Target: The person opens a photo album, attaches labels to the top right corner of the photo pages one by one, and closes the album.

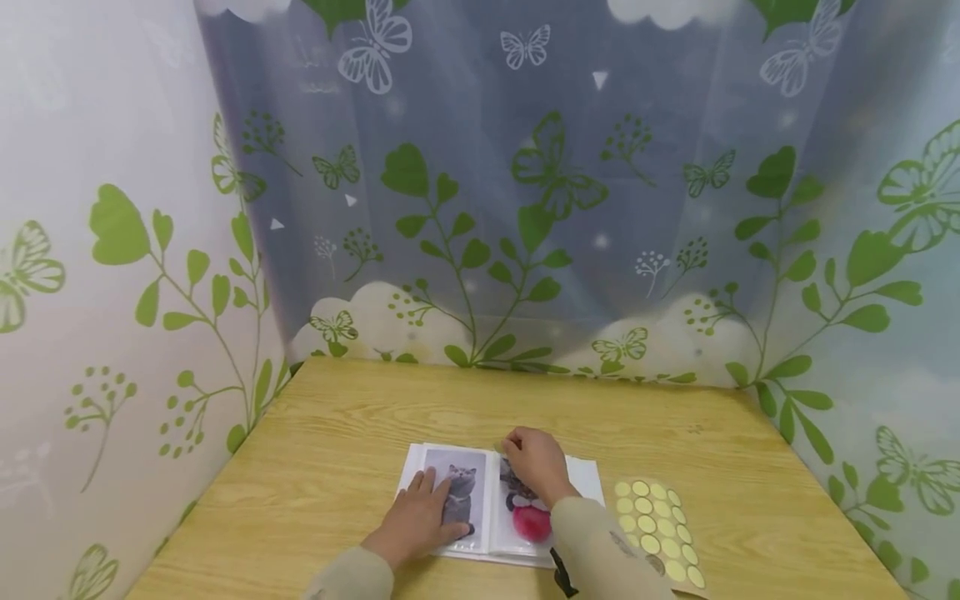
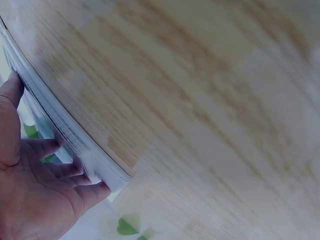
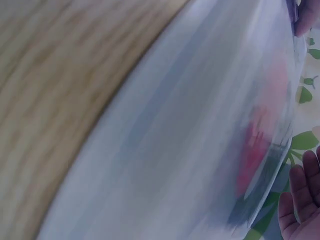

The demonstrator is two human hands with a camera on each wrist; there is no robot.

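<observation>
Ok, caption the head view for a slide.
Left hand rests on the left side of an open photo album, right hand over the right; a sheet of gold circles lies alongside.

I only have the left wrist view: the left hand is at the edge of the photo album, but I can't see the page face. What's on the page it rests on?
Observer: A picture of a grey cat, partly covered by the left hand.
Operator: Good. My view has no sign of the right hand. Where is it?
Observer: The right hand is over the upper part of the facing page, close to the fold of the photo album.
Operator: Anything lying beside the album on that side?
Observer: Yes, a sheet of round gold stickers lies on the wooden table, just right of the album.
</observation>
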